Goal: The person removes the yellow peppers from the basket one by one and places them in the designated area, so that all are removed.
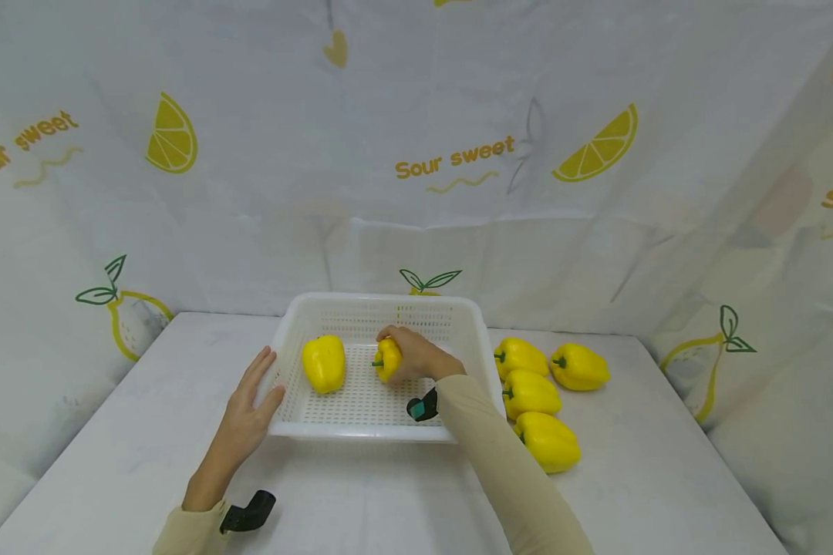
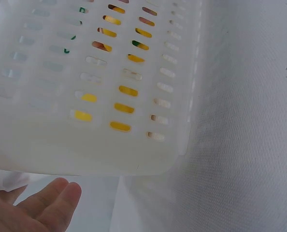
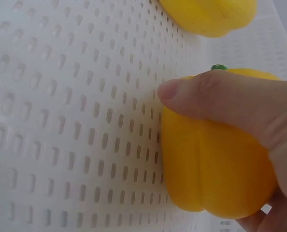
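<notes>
My right hand (image 1: 416, 354) grips a yellow bell pepper (image 1: 388, 360) inside a white perforated plastic basket (image 1: 368, 432). In the right wrist view the thumb lies across the side of this pepper (image 3: 216, 159), close to the basket floor. Another yellow bell pepper (image 1: 324, 364) sits in the left part of the basket. At the basket's left wall, my left hand (image 1: 244, 416) rests with its fingers extended along the rim. The left wrist view shows those fingers (image 2: 56, 203) beside the rim, and yellow shows through the wall slots.
Several yellow bell peppers lie on the table right of the basket, among them a far-right one (image 1: 580, 367) and a near one (image 1: 548, 442). The white-covered table (image 1: 361, 501) meets a lemon-printed curtain (image 1: 284, 193) behind the basket and at both sides.
</notes>
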The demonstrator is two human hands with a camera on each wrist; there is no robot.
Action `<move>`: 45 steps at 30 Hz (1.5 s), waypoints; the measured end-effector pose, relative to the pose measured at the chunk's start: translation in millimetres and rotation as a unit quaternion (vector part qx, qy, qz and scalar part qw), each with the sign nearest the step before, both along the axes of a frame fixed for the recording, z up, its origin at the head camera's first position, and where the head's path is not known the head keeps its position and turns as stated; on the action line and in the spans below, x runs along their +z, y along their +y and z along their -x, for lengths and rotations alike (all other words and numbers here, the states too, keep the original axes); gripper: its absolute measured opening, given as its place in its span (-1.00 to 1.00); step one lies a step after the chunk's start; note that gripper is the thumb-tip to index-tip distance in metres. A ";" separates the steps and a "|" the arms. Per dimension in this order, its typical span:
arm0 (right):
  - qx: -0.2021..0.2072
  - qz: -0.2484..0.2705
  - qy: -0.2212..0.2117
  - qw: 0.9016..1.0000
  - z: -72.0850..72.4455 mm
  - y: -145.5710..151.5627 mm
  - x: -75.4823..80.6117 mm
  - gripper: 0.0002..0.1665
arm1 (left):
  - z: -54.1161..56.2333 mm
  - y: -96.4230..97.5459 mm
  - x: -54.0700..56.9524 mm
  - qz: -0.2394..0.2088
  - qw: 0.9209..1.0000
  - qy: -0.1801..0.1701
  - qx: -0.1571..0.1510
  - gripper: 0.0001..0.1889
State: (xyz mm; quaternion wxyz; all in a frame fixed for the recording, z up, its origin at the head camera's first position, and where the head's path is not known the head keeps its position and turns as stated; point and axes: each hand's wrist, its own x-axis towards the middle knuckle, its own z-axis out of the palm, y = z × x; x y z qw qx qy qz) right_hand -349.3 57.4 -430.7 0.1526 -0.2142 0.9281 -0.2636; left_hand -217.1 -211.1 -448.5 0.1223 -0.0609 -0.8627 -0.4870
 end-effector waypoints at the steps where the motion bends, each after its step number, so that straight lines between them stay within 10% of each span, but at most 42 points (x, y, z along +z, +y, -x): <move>1: 0.000 -0.003 0.002 1.000 -0.4 -0.2 0.2 -0.10 | -0.2 0.1 -0.1 0.000 1.000 0.000 0.000 -0.38; 45: 0.029 -0.004 0.059 0.998 -8.9 0.7 41.3 -0.05 | -1.8 1.8 0.4 0.003 1.000 -0.004 0.004 -0.38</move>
